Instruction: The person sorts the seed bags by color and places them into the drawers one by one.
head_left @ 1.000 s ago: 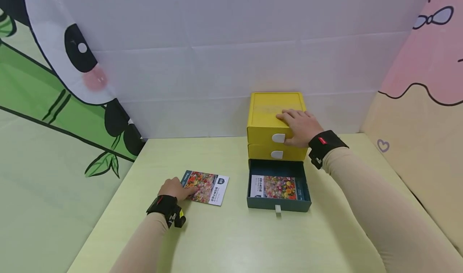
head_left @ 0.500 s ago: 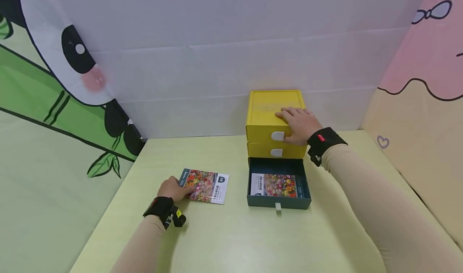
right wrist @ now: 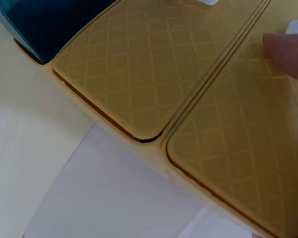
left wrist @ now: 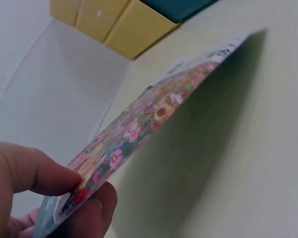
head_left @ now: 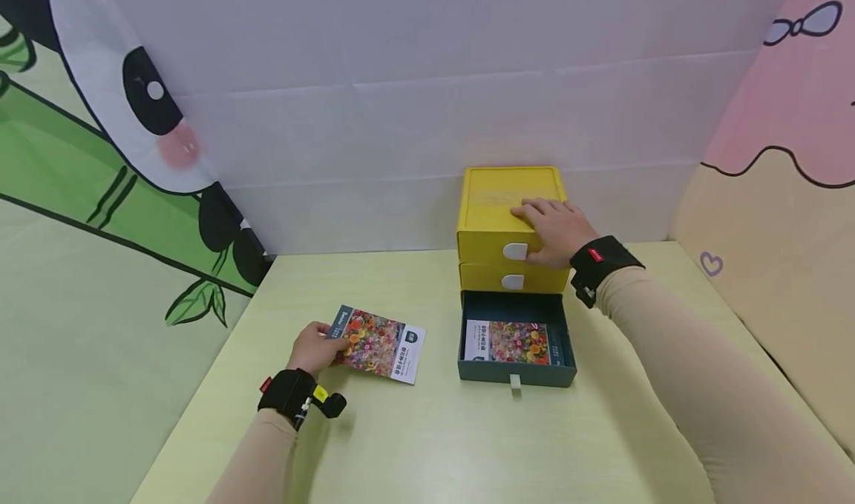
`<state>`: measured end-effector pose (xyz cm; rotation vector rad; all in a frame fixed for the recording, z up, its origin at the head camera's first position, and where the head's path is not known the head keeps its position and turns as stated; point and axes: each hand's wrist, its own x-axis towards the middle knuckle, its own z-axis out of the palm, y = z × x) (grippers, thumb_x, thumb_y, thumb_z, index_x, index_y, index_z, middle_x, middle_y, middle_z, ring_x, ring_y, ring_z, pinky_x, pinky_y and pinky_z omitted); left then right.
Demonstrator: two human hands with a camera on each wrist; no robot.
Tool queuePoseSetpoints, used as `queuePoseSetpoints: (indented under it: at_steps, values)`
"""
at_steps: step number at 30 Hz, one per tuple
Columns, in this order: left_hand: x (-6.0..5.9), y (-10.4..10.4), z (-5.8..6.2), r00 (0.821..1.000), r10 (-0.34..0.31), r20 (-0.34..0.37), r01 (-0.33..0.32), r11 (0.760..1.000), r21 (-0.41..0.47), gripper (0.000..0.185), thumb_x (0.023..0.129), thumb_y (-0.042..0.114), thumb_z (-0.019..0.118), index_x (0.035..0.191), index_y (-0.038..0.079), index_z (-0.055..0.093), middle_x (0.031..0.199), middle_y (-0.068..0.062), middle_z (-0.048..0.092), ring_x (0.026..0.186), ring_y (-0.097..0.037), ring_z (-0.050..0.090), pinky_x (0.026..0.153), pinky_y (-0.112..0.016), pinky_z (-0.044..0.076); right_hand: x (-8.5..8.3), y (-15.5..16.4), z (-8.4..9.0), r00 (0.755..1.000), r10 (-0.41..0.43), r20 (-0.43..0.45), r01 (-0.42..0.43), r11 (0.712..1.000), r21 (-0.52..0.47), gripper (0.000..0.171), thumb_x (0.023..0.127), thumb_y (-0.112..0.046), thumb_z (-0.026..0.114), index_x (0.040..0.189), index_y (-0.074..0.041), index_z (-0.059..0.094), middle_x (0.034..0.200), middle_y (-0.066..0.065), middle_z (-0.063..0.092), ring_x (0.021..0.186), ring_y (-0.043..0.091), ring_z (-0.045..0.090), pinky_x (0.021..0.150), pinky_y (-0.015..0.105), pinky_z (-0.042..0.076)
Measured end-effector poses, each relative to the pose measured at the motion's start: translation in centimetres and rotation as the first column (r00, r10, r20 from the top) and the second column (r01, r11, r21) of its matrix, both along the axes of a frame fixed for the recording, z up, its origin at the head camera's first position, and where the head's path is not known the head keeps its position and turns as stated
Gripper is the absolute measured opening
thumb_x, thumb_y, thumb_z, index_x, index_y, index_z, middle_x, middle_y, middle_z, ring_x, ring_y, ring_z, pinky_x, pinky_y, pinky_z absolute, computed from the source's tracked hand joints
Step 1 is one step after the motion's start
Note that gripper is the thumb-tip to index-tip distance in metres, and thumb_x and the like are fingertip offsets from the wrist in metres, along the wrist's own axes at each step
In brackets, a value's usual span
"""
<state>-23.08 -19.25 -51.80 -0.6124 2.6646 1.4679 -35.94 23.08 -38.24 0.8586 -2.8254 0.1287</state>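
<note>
Left wrist: fingers (left wrist: 49,176) pinch card (left wrist: 154,116) (lifted off table); head: right hand (head_left: 554,229) flat.

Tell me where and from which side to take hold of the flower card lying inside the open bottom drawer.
Take the flower card by its right short edge, coming from above. It lies flat on the floor of the open drawer, so no edge stands up. On its right a strip of bare floor shows, probably room for fingers to tip the edge up and pinch it. The yellow drawers overhang the back.

We wear snug beige sleeves down to both wrists, each circled by a black strap with a small red tag, our left hand (head_left: 314,347) and right hand (head_left: 557,229) bare.
</note>
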Motion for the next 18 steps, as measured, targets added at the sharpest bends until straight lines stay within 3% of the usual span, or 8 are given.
queuePoseSetpoints:
  at_steps: [4, 7, 18]
  values:
    - [0.3, 0.2, 0.5, 0.999, 0.025, -0.027, -0.02, 0.983, 0.18, 0.046, 0.089, 0.004, 0.063, 0.128, -0.004, 0.04, 0.112, -0.024, 0.051, 0.078, -0.021, 0.06, 0.063, -0.028, 0.054, -0.2, 0.0, -0.2, 1.0, -0.006, 0.0, 0.006, 1.0, 0.002, 0.084, 0.076, -0.035, 0.08, 0.146, -0.014, 0.038, 0.149, 0.017, 0.034, 0.134, 0.041, 0.033, 0.109, 0.061, 0.019]
    - [0.6, 0.3, 0.9, 0.998, 0.039, -0.05, -0.025, 0.967, 0.254, 0.048, 0.091, 0.004, 0.06, 0.134, 0.0, 0.039, 0.112, -0.023, 0.051, 0.077, -0.019, 0.061, 0.065, -0.029, 0.054, -0.2, 0.0, -0.3, 1.0, -0.013, 0.001, 0.013, 1.0, 0.005, 0.084, 0.076, -0.036, 0.08, 0.146, -0.015, 0.038, 0.149, 0.016, 0.034, 0.134, 0.041, 0.033, 0.109, 0.06, 0.019]
    - [1.1, 1.1, 1.9, 0.988, 0.055, -0.144, -0.001, 0.937, 0.349, 0.055, 0.094, 0.003, 0.057, 0.144, 0.006, 0.036, 0.113, -0.025, 0.055, 0.077, -0.018, 0.065, 0.066, -0.031, 0.056, 0.0, -0.2, -0.1, 0.999, -0.03, 0.023, 0.03, 1.0, -0.009, 0.084, 0.077, -0.035, 0.08, 0.146, -0.014, 0.038, 0.15, 0.016, 0.033, 0.136, 0.04, 0.031, 0.109, 0.061, 0.018]
